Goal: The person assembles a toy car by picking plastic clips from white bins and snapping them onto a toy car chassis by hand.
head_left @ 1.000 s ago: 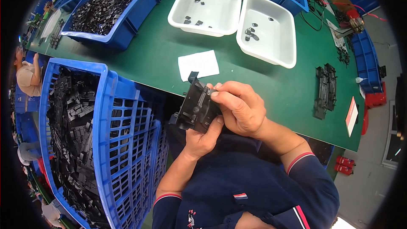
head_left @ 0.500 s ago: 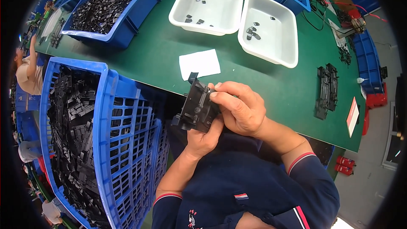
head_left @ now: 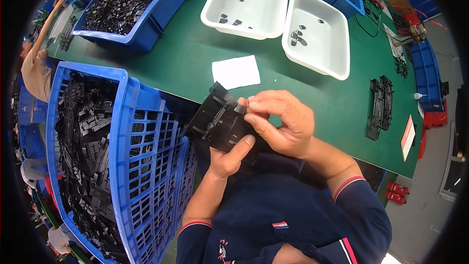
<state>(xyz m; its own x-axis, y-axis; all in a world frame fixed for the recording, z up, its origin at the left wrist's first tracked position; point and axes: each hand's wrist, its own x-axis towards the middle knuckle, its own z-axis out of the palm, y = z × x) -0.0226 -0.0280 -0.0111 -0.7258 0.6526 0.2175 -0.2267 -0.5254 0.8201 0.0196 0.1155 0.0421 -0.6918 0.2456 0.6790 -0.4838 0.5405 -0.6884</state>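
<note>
Just in front of my body, my left hand (head_left: 229, 159) grips a black moulded plastic part (head_left: 220, 122) from below, thumb pressed on its face. The part is tilted, with ribs and a rod-like ridge along its surface. At its upper right edge, my right hand (head_left: 286, 122) is closed in a pinch, thumb and forefinger against or right beside the edge. Whatever sits between those fingertips is hidden. Beyond the part, a white sheet of paper (head_left: 236, 72) lies on the green table (head_left: 185, 68).
Two white tubs (head_left: 244, 33) (head_left: 317, 68) hold several small black pieces. Blue bins (head_left: 146, 39) of black parts stand at the back. A blue crate (head_left: 122, 117) full of black mouldings is at my left. More black mouldings (head_left: 380, 107) lie at right, near a red-and-white card (head_left: 407, 138).
The black part has turned so more of its broad face shows, and my left thumb now rests on that face. My right hand stays pinched at its edge. A co-worker's arm at far left reaches higher.
</note>
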